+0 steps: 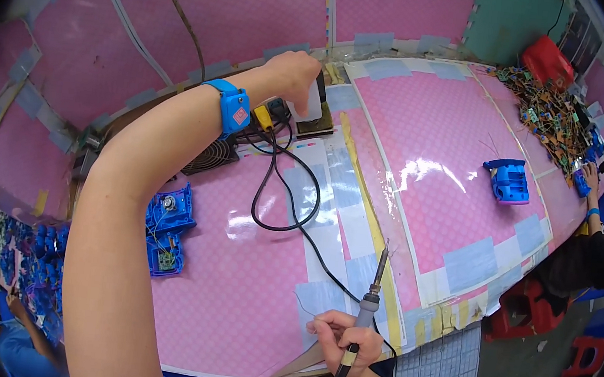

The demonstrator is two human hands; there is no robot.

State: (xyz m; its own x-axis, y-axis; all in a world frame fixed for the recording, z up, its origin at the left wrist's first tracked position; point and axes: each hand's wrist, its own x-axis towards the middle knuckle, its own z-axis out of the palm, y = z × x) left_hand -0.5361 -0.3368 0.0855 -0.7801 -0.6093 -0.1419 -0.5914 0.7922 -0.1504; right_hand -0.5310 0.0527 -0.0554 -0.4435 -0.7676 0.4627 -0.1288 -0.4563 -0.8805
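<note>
My right hand (350,345), near the front edge of the table, is closed round a soldering iron (369,304) with a grey handle. Its metal tip points away from me, and a thin wire (304,302) curls out beside my fingers. At the far side, my left hand (294,77) reaches over a pale and dark item (312,111). Its fingers bend downward, and what they grip is mostly hidden. A blue wristband (231,106) is on that wrist. Beside my left forearm lies an opened blue plastic housing (167,229) with wires, a round part and a circuit board.
A black cable (319,198) loops across the pink tabletop near a yellow plug (263,117) and a black fan grille (212,157). Another blue housing (509,184) sits to the right. Circuit boards (548,120) are heaped at the far right; co-workers (595,196) sit at both sides.
</note>
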